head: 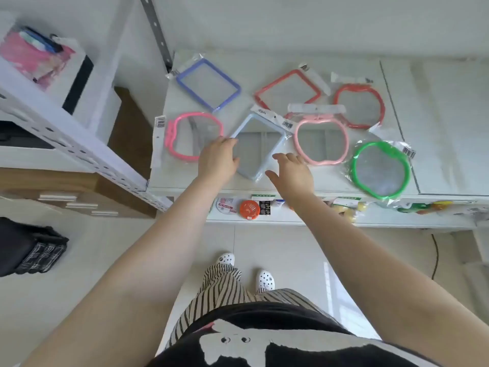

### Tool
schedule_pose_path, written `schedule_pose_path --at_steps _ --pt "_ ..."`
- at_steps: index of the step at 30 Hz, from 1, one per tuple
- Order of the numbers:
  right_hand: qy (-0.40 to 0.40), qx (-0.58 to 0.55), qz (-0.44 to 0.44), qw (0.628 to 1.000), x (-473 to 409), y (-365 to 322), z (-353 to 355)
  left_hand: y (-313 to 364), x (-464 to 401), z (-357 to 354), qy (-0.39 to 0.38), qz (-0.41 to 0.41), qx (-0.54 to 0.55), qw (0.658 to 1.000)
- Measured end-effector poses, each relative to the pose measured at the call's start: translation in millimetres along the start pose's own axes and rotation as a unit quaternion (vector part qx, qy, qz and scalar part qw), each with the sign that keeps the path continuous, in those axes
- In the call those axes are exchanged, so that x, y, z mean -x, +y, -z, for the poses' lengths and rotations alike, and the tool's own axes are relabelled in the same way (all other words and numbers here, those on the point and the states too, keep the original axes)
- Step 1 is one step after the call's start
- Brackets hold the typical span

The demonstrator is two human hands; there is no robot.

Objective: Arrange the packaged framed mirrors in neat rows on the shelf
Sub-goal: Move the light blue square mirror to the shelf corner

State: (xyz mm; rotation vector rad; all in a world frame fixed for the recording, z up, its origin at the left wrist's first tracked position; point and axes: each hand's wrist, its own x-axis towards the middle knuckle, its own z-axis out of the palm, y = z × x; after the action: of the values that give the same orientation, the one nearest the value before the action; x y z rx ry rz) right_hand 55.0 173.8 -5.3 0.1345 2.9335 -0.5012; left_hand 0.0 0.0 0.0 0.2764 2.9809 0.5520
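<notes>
Several packaged framed mirrors lie flat on the white shelf (330, 181). At the back are a purple square one (209, 84), a red square one (288, 90) and a red apple-shaped one (360, 105). In front lie a pink apple-shaped one (193, 135), a light blue rectangular one (258, 144), a pale pink apple-shaped one (321, 140) and a green apple-shaped one (379, 170). My left hand (218, 158) rests on the light blue mirror's left edge. My right hand (291, 170) hovers with spread fingers at its right edge.
A lower shelf (291, 221) under the front edge holds small goods, among them an orange round item (249, 209). A second white rack (79, 144) stands to the left with a pink packet (31, 56). A metal upright (156, 30) rises at the shelf's back left.
</notes>
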Motion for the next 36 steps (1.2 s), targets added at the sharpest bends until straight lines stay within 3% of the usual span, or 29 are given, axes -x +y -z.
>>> schedule_pose_path --at_steps 7,13,17,20,24,28,36 --pt "-0.010 -0.068 -0.151 0.986 -17.0 -21.5 -27.6 -20.9 -35.9 -10.1 -0.080 -0.002 -0.045 0.996" --pt "-0.006 -0.171 -0.258 0.951 -28.1 -35.9 -36.1 -23.9 -48.1 -14.6 -0.089 -0.001 -0.050 0.995" --pt "0.037 -0.298 -0.306 0.904 -24.2 -33.4 -28.7 -20.0 -50.8 -10.1 -0.109 0.000 0.007 0.994" --pt "0.079 -0.355 -0.316 0.876 -23.7 -34.0 -13.9 -11.2 -50.5 -1.1 -0.112 0.025 0.128 0.985" --pt "0.125 -0.435 -0.326 0.830 -24.8 -26.3 13.8 5.2 -56.0 17.7 -0.147 0.042 0.317 0.936" --pt "0.186 -0.513 -0.335 0.769 -12.6 -2.8 45.2 35.7 -58.6 33.0 -0.246 0.066 0.522 0.814" --pt "0.282 -0.604 -0.312 0.677 57.1 82.4 96.0 139.9 -38.4 14.0 -0.327 -0.012 0.580 0.746"
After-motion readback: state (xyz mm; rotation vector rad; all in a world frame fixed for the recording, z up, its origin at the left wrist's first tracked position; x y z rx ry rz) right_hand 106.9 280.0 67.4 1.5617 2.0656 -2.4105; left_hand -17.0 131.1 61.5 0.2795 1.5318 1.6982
